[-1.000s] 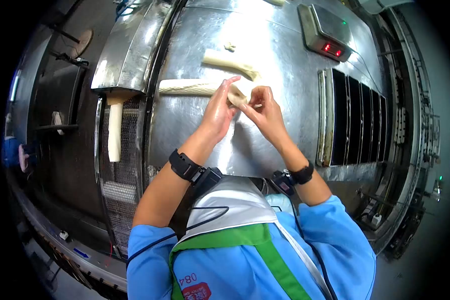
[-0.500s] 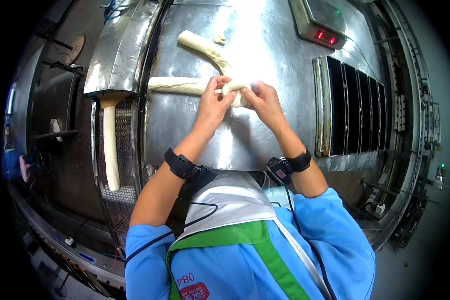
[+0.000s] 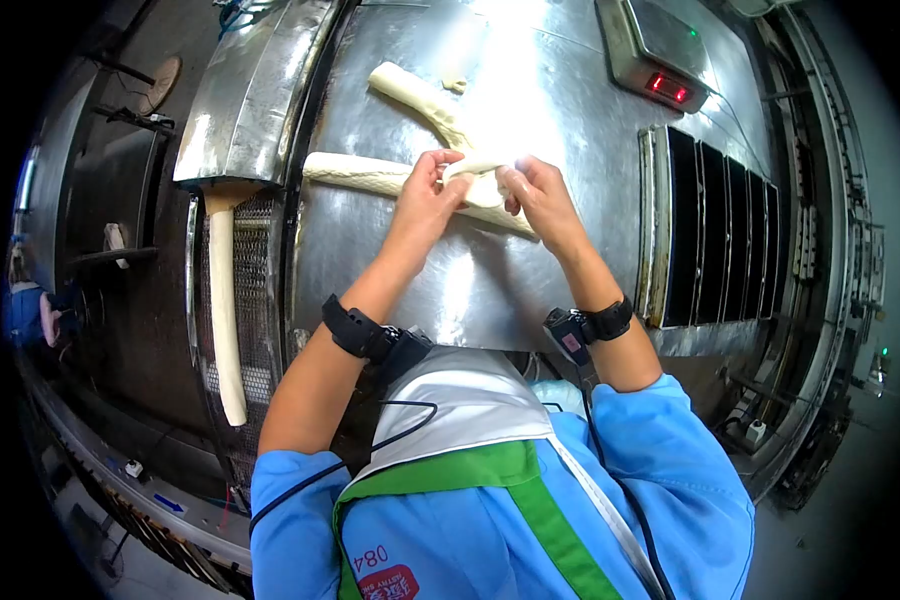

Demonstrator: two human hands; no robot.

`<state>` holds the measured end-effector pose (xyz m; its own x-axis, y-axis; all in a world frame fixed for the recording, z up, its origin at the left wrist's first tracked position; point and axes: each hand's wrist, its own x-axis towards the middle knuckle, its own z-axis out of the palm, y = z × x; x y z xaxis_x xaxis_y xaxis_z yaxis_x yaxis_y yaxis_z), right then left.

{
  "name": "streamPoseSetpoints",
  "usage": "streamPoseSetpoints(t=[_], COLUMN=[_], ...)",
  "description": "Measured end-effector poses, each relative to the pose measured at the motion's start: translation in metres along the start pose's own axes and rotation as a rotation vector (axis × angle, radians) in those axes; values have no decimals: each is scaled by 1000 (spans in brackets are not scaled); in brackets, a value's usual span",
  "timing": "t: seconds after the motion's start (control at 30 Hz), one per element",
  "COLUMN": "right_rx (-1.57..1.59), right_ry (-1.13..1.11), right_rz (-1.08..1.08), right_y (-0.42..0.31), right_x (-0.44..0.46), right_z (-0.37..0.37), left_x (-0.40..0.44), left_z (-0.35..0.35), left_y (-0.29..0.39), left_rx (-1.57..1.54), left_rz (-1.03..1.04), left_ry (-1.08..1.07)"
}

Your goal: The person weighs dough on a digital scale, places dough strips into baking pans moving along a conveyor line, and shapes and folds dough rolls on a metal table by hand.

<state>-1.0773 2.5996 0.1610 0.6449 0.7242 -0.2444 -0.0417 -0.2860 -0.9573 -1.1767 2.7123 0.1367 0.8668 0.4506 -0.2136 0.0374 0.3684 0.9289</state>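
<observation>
Between both hands is a pale piece of dough (image 3: 482, 188), folded or curled over. My left hand (image 3: 432, 198) pinches its left side, and my right hand (image 3: 537, 200) grips its right side. Beneath the hands a long textured dough roll (image 3: 360, 173) lies across the metal table, its right end showing below the fingers. Another dough roll (image 3: 417, 93) slants down from the upper left toward the fingers. A small dough scrap (image 3: 454, 86) sits beside that roll. Where the pieces meet is partly hidden by the hands and glare.
A scale (image 3: 660, 55) with a red display stands at the upper right of the metal table (image 3: 370, 290). Dark trays (image 3: 715, 230) lie at the right. At the left, a dough strand (image 3: 225, 320) hangs from a metal machine (image 3: 245, 110) over a mesh belt.
The strand at the left machine has grown longer. The upper roll has shifted and tilted since the first frame. The held dough has become more folded, and the lower roll's right end now shows below my hands.
</observation>
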Motion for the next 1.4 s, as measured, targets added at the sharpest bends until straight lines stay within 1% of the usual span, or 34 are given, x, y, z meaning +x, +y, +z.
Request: streamPoseSetpoints(t=[0.03, 0.07, 0.1, 0.13, 0.2, 0.23, 0.27, 0.3, 0.37, 0.4, 0.47, 0.5, 0.57, 0.63, 0.7, 0.8, 0.87, 0.9, 0.97, 1.0, 1.03, 1.1, 1.13, 1.17, 1.2, 1.23, 1.27, 1.3, 1.33, 1.37, 1.4], right_rx=[-49, -98, -99, -99, -102, -244, -384, -384, -501, -500, -635, -635, -645, -619, -595, -638, -103, 57, -472, -700, -541, -441, -277, -116, 110, 241, 124, 133, 28, -71, -37], right_ry=[-13, -27, -33, -27, -23, -23, -22, -22, -18, -19, 42, 41, 87, 86, 87, 45, -289, -415, -255, -236, -267, -390, -295, -190, -213, -234, -158, 79, 34, -9, 70], right_rz=[-37, -75, -75, -54, -31, -25, -16, -13, 12, 13, -41, -40, -19, -6, 5, 13, 41, 59, -274, -488, -482, -521, -379, -239, -241, -357, -532, -467, -520, -578, -610], right_y=[2, 4, 5, 6, 2, -5, -11, -12, -14, -16, -19, -22, -26, -25, -26, -28, -22, -12, 4, 10, -6, 0, -3, -8, -19, -29, -49, -71, -96, -122, -147], right_x=[1, 3, 3, 3, 5, 5, 5, 5, 7, 9, 11, 11, 11, 12, 11, 9, 10, 14, 20, 25, 23, 47, 61, 78, 104, 133, 153, 183, 208, 231, 249], right_z=[1, 3, 4, 5, 5, 4, 3, 2, 0, 1, 0, 0, -1, -2, -2, -2, -10, -19, -15, -2, 19, 29, 28, 23, 10, -9, -27, -47, -75, -102, -114], left_x=[2, 4, 6, 8, 11, 11, 9, 8, 6, 5, 8, 8, 8, 6, 1, -2, -7, -8, -9, -15, -23, -37, -58, -71, -92, -120, -155, -200, -245, -285, -319], left_z=[-2, -4, -5, -6, -8, -8, -7, -6, -4, -3, -5, -5, -7, -8, -8, -11, -16, -21, -30, -27, -25, -36, -52, -89, -116, -143, -178, -227, -248, -258, -261], left_y=[-1, -2, -3, -4, -5, -6, -8, -7, -6, -5, -7, -6, -3, 5, 13, 17, 17, 18, 10, 21, 30, 28, 46, 33, 37, 29, 13, -15, -19, -29, -37], left_rx=[0, 129, 258, 258, 353, 351, 326, 301, 302, 306, 313, 320, 315, 311, 327, 335, 315, 299, 286, 257, 225, 234, 211, 682, 750, 643, 880, 1189, 1415, 1475, 1390], left_rz=[1, 33, 63, 65, 76, 75, 121, 167, 171, 174, 178, 183, 151, 121, 36, 4, 31, 63, 90, 1, -85, 253, 155, 352, 278, 159, 174, 197, -10, -260, -519], left_ry=[4, 33, 63, 67, 130, 133, 106, 77, 79, 81, 101, 122, 125, 129, 95, 138, 156, 173, 129, 13, -109, -136, -64, 133, 362, 674, 937, 1046, 1098, 1137, 1156])
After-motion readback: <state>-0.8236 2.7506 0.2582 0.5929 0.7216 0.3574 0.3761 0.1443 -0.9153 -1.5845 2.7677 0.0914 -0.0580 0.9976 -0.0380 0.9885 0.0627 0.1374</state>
